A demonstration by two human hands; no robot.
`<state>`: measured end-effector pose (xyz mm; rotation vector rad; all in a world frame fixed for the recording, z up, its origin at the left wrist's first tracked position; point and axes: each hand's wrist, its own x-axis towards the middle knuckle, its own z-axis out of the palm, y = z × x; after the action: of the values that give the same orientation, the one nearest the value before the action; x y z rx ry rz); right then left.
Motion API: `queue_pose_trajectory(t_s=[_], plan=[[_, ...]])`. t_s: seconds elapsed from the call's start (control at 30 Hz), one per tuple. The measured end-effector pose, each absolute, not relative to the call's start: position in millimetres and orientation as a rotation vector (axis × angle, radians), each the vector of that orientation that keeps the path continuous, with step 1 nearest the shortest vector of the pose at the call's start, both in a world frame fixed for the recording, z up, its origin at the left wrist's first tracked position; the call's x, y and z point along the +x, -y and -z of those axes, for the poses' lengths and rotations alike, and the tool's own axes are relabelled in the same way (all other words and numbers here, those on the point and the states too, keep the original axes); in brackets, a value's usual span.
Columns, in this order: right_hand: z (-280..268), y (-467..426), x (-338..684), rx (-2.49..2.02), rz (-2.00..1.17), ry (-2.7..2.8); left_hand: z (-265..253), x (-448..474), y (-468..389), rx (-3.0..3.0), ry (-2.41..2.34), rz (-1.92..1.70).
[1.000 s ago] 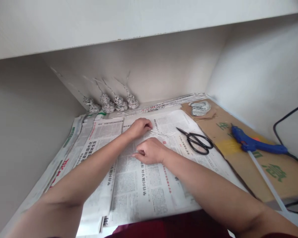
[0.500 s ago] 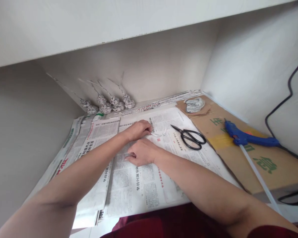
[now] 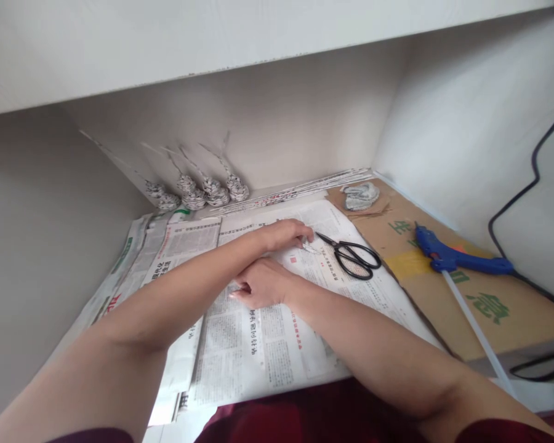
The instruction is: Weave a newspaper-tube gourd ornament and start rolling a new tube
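My left hand (image 3: 290,234) reaches across in front of my right, its fingers curled down over a small white paper strip (image 3: 310,248) on the newspaper (image 3: 277,344). The fingertips close on the strip beside the scissors' tips. Black-handled scissors (image 3: 354,257) lie just to the right, touched by neither hand. My right hand (image 3: 262,284) rests on the newspaper below the left wrist, fingers curled in and thumb side toward the left. Whatever it may hold is hidden inside the fingers.
Several coiled paper gourd shapes (image 3: 216,192) stand at the back left. Thin rolled paper sticks (image 3: 295,192) lie along the back wall. On the cardboard (image 3: 425,307) at right are a blue glue gun (image 3: 461,255) with a glue stick, and a crumpled grey cloth (image 3: 360,195).
My left hand has moved right, over the white paper strips near the scissors. My right hand stays in nearly the same place, still curled.
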<state>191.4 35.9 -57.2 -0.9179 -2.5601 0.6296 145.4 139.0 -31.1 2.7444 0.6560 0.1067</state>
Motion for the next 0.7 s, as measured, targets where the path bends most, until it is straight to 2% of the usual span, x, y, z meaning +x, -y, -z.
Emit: queue_pose_trajectory(t_s=[0.2, 0.4, 0.53, 0.7], plan=[[61.4, -36.0, 191.2, -0.791, -0.771, 2.403, 31.3, 153.8, -144.7, 2.710, -0.716, -0.081], [63.5, -43.3, 192.9, -0.672, -1.222, 1.728, 15.8, 119.7, -140.4, 2.453, -0.906, -0.325], [63.1, -57.0, 196.3, -0.790, -1.236, 1.332, 14.6, 63.4, -114.6, 2.386, -1.145, -0.486], [67.7, -69.1, 197.0, -0.894, -1.263, 1.214, 41.5, 23.0, -47.5, 2.498, -1.214, -0.078]])
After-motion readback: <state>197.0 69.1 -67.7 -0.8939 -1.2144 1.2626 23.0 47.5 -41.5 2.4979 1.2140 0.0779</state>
